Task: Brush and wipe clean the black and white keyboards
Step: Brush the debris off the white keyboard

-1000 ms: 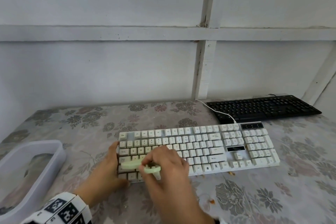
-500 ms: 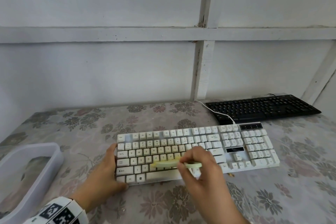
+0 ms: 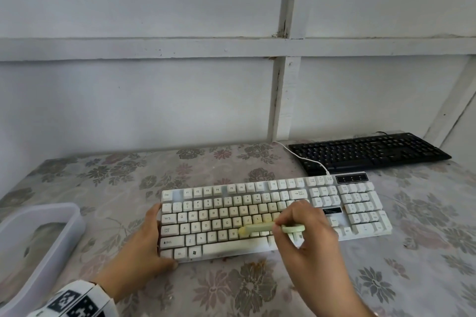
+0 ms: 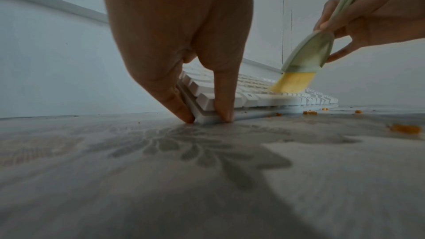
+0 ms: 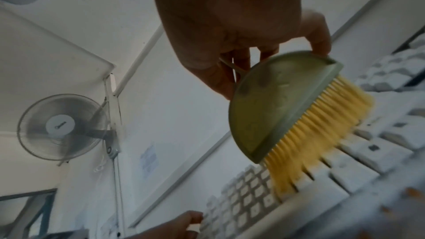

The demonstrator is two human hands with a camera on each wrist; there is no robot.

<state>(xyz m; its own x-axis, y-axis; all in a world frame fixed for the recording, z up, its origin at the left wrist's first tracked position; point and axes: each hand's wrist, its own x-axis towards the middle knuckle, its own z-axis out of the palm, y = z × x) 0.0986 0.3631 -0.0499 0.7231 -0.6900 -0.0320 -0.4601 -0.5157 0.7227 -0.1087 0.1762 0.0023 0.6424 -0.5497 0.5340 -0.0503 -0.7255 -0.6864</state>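
The white keyboard (image 3: 257,213) (image 4: 264,97) (image 5: 345,161) lies in the middle of the table. My left hand (image 3: 144,242) (image 4: 184,52) holds its left end, thumb on the front corner and fingers against the side edge. My right hand (image 3: 306,229) (image 5: 230,24) pinches a pale green brush (image 3: 268,228) (image 4: 308,55) (image 5: 276,106) by its handle. The yellow bristles (image 5: 322,134) press on the lower letter rows near the middle of the keyboard. The black keyboard (image 3: 365,152) sits behind at the far right, untouched.
A translucent plastic tub (image 3: 38,244) stands at the left table edge. Orange crumbs (image 4: 406,128) (image 3: 257,264) lie on the floral tablecloth in front of the white keyboard. Its white cable (image 3: 304,159) runs back across the black keyboard's left end. A wall closes the back.
My right hand has swept the brush rightward along the lower key rows, from the left end toward the middle. The left hand has kept its hold on the keyboard's left end.
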